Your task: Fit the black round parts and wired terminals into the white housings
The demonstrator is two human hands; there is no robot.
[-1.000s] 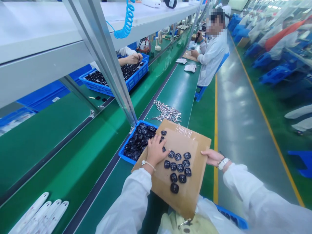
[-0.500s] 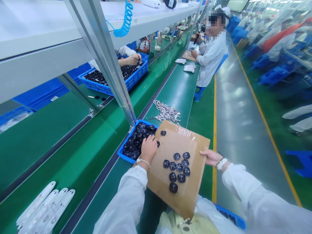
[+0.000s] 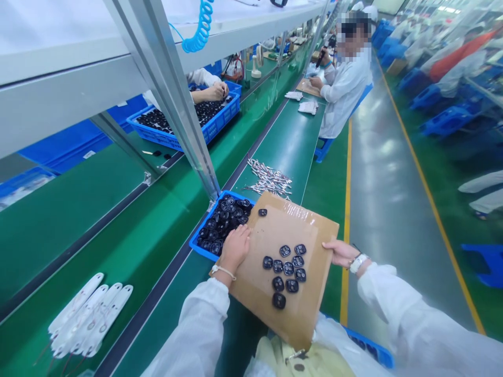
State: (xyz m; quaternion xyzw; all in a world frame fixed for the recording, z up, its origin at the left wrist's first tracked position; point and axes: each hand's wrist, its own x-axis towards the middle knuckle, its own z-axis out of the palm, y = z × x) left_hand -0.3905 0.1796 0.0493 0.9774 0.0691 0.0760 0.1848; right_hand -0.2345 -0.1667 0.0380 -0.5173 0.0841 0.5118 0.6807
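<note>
A brown cardboard sheet [image 3: 275,303] lies tilted over the bench edge with several small black parts [image 3: 286,267] in rows on it and one lone black part [image 3: 262,212] near its far edge. My right hand [image 3: 341,252] grips the sheet's right edge. My left hand [image 3: 236,247] rests at the sheet's left edge beside a small blue tray [image 3: 197,243] full of black parts, fingers curled downward; whether it holds a part is hidden.
A pile of small metal pieces [image 3: 270,180] lies beyond the tray. White strips [image 3: 88,320] ride the green belt at lower left. A slanted metal post [image 3: 184,125] stands by the tray. Another person's hands [image 3: 214,92] work over a large blue tray [image 3: 220,123]; a seated person [image 3: 342,84] is farther along.
My left hand has drawn back from the middle of the cardboard to its left edge by the blue tray. The white strips on the belt have moved right. My right hand stays put.
</note>
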